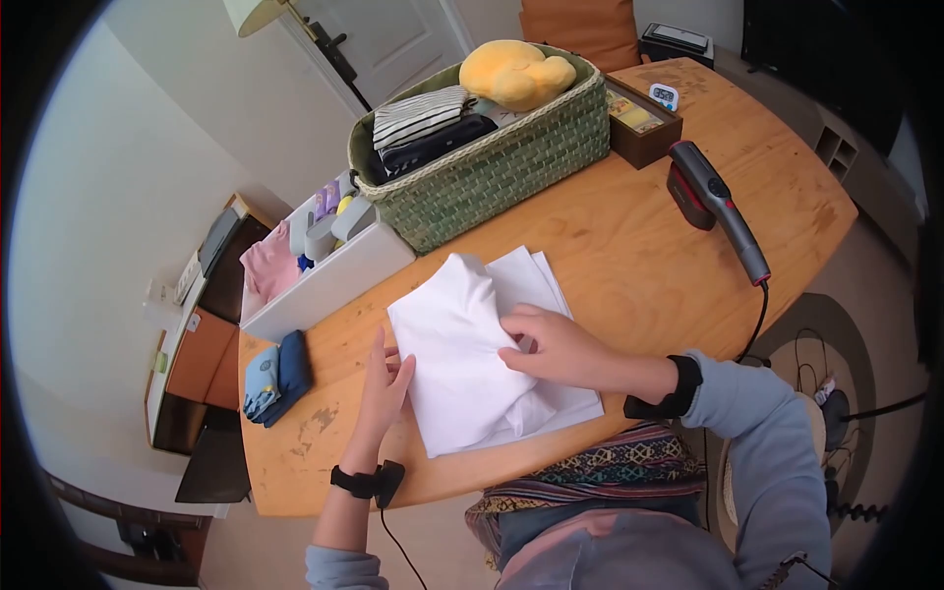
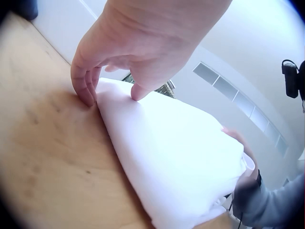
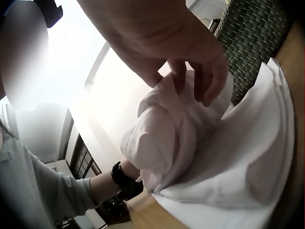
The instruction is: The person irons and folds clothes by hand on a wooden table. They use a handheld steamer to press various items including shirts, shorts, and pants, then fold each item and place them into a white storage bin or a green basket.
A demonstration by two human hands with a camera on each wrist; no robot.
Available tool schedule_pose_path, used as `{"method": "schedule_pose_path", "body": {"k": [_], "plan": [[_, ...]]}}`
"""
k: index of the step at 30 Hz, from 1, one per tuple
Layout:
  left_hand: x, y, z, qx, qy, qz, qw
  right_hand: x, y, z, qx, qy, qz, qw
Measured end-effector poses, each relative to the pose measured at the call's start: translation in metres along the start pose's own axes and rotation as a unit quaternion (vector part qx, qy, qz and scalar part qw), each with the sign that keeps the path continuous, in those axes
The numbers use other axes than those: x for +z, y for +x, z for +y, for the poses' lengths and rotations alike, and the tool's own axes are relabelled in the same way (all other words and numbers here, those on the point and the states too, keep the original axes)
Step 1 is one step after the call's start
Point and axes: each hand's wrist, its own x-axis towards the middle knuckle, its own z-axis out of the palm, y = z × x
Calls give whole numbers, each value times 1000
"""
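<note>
A white cloth (image 1: 447,364) lies partly folded on the wooden table, its upper layer bunched toward the right over flatter layers. At its left edge is the left hand (image 1: 382,388); in the left wrist view that hand (image 2: 138,47) has its thumb on the cloth (image 2: 167,138) and its bent fingertips at the edge by the tabletop. The right hand (image 1: 560,346) pinches the raised fold on the right side. In the right wrist view the right hand (image 3: 171,52) has thumb and fingers on the bunched cloth (image 3: 167,129).
Behind the cloth stand a green woven basket (image 1: 501,172) with clothes and a yellow plush, and a white box (image 1: 334,285). Folded blue items (image 1: 280,379) lie at left. A handheld steamer (image 1: 718,211) with a cord and a brown box (image 1: 644,143) are at right.
</note>
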Motion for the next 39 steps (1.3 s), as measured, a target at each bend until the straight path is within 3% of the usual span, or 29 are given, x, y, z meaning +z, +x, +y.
{"method": "schedule_pose_path", "body": {"k": [2,4,5,7,8,11,13,17,20,22,23,25,29,31,32,34,35,37,38,39], "plan": [[-2,-4,4,-1,-18,3,1000,-8,-2,-5,-14,34,36,999],[-3,-5,10,-4,-9,-28,1000,-25,-12,4,-26,-102,47,993],[-3,-5,8,-3,-10,-27,1000,-30,-16,15,-26,-103,47,993],[-1,-2,4,-22,-57,-68,996,-36,-22,46,87,-125,-22,988],[0,-2,9,-21,-58,-68,996,-38,-26,52,87,-127,-22,988],[8,-2,27,-68,-97,-94,989,-37,-34,58,88,-72,8,993],[13,0,33,-94,-144,-115,978,-38,-37,54,187,162,12,969],[24,1,44,-116,-138,-97,979,-42,-44,55,164,197,57,965],[31,0,46,-101,-72,-79,989,-49,-45,55,169,104,38,979],[37,4,34,-91,-173,-102,975,-61,-41,43,168,-150,-51,973],[38,5,30,-91,-173,-102,975,-65,-39,37,168,-150,-51,973],[39,7,25,-93,-168,-94,977,-67,-35,30,119,-281,-20,952],[37,6,32,-100,-174,-74,977,-54,-32,32,34,-277,60,958],[34,3,42,-134,-150,-81,976,-47,-35,37,55,-305,-69,948],[36,2,39,-135,-150,-81,976,-42,-35,40,55,-304,-69,948],[42,-1,21,50,-69,-97,992,-34,-36,43,68,-326,-77,940],[45,-6,10,50,-70,-96,992,-33,-38,44,68,-326,-78,940],[47,-15,1,159,116,-62,978,-33,-39,45,18,-328,-43,943],[44,-18,6,158,116,-62,979,-33,-39,44,18,-328,-43,943],[40,-25,11,66,9,-100,993,-34,-40,40,44,-340,-67,937]]}}
